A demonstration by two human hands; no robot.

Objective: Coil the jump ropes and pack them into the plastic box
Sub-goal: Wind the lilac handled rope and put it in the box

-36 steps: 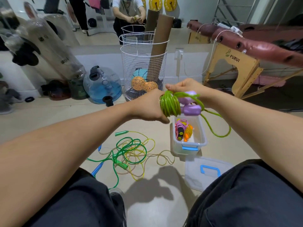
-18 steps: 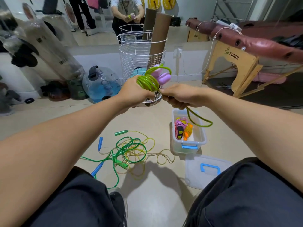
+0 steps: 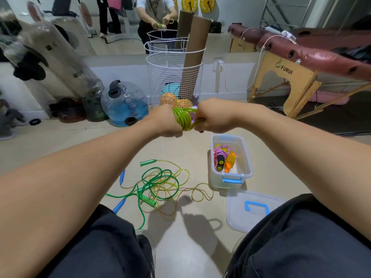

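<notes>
Fingers of the left hand (image 3: 164,122) curl round a tight lime-green rope coil (image 3: 183,118), glossy loops stacked together; the right hand (image 3: 212,117) pinches its loose end. Nearer, tangled ropes (image 3: 160,184) lie on the floor, left of the clear plastic box (image 3: 230,177).

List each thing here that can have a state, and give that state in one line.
lime rope: coiled, held between both hands
left hand: grips the coil
right hand: grips the rope's end
plastic box: open, with packed ropes inside
lid: off, on the floor
green and yellow ropes: tangled on the floor
</notes>
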